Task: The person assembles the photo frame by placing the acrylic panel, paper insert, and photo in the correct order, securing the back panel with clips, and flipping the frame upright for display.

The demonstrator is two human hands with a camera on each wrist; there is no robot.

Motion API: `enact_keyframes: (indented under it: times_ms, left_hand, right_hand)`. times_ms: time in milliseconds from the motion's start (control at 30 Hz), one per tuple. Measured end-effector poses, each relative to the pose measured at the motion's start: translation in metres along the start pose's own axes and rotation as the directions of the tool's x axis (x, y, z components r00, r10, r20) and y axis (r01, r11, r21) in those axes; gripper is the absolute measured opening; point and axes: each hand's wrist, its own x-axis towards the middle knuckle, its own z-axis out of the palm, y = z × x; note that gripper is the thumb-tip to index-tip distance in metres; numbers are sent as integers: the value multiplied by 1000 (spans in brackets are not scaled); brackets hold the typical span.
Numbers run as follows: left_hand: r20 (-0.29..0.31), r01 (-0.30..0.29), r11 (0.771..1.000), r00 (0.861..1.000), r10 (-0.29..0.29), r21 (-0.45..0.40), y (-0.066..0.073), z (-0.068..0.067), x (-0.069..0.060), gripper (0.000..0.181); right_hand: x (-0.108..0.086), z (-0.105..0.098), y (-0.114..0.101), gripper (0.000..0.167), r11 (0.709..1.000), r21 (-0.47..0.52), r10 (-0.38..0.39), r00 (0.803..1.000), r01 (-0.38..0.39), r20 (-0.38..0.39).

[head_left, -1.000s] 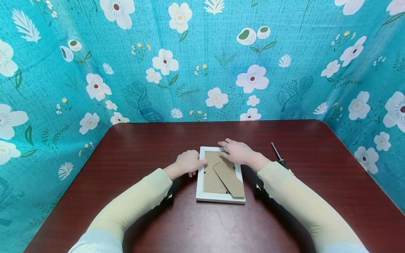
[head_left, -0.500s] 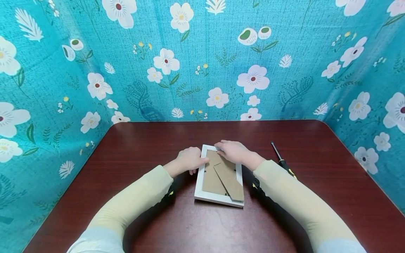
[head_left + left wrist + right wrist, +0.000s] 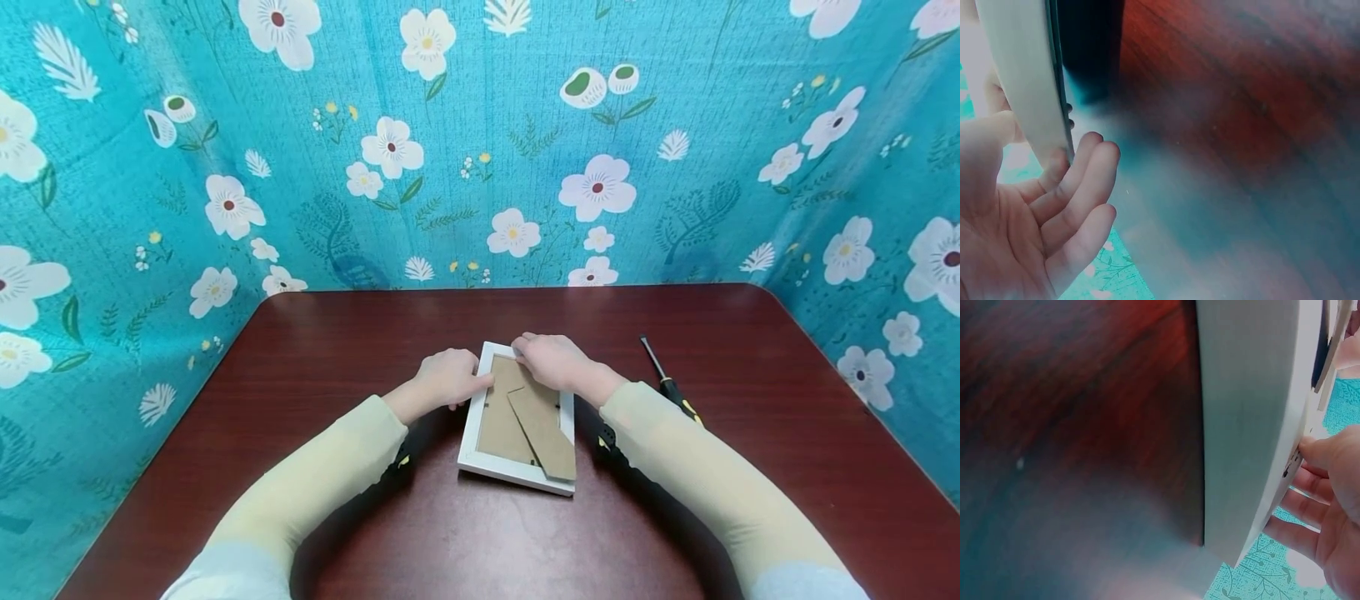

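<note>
A white picture frame [image 3: 472,429] lies back side up, slightly turned, at the middle of the table. Its brown backing board [image 3: 497,429] carries a cardboard easel leg [image 3: 546,433] that slants toward the near right corner. My left hand [image 3: 447,379] grips the left border, thumb on top; in the left wrist view its index finger touches the frame's edge and the other fingers extend past it. My right hand [image 3: 553,360] holds the far right corner; the right wrist view shows its thumb at the back's edge and the fingers [image 3: 1304,506] behind the frame.
A screwdriver [image 3: 678,397] with a black and yellow handle lies on the dark red table [image 3: 322,350], right of the right forearm. A blue flowered cloth [image 3: 450,183] hangs behind the table and along both sides.
The frame has turned a little, its near end shifting left and toward me. My right hand has moved slightly left and taken hold of the far border. My left hand keeps its place.
</note>
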Motion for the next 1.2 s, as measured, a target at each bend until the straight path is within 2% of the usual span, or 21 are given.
enact_keyframes:
  times_ms: [100, 167, 233, 300, 333, 400, 500, 633, 733, 833, 933, 1067, 1200]
  left_hand:
    - [0, -7, 1000, 1000, 7, -22, -5, 2, -4, 42]
    - [17, -17, 997, 1000, 18, -72, -9, 3, -6, 44]
    - [51, -22, 985, 998, 31, -171, -13, 3, -9, 45]
    - [98, -18, 954, 994, 50, -299, -17, 4, -12, 44]
    - [124, -14, 927, 990, 65, -375, -18, 5, -14, 42]
    - [182, 12, 856, 978, 97, -517, -22, 7, -19, 40]
    - [269, 65, 717, 947, 175, -694, -26, 11, -26, 36]
    - [338, 148, 542, 902, 270, -828, -32, 15, -35, 39]
    - [348, 182, 448, 881, 321, -875, -35, 16, -40, 43]
    - [339, 193, 385, 869, 359, -902, -36, 16, -42, 45]
    - [321, 191, 343, 868, 379, -920, -36, 17, -43, 44]
    - [298, 183, 304, 870, 392, -935, -34, 16, -45, 42]
    - [279, 171, 286, 875, 396, -943, -33, 13, -47, 42]
  right_hand:
    - [0, 2, 0, 17, 1000, -16, -11, 1000, 11, -5]
    - [0, 3, 0, 18, 1000, -20, -13, 1000, 13, -13]
    - [-1, 3, 1, 19, 1000, -21, -13, 1000, 13, -27]
    - [-1, 2, 3, 19, 1000, -10, -12, 999, 11, -41]
    - [-1, 2, 3, 19, 1000, -3, -8, 999, 8, -48]
    - [-1, 1, 5, 19, 1000, 8, -5, 998, 6, -61]
    - [-2, 0, 7, 20, 1000, 28, 6, 997, -4, -71]
    - [-3, 0, 8, 23, 999, 50, 14, 997, -10, -76]
    - [-2, 1, 9, 24, 998, 66, 14, 996, -8, -87]
    - [-1, 1, 9, 24, 997, 79, 15, 995, -7, -101]
    - [0, 2, 10, 22, 996, 89, 16, 993, -6, -113]
    - [-1, 2, 10, 23, 994, 105, 19, 991, -5, -134]
    - [-1, 0, 9, 24, 992, 128, 38, 987, -18, -156]
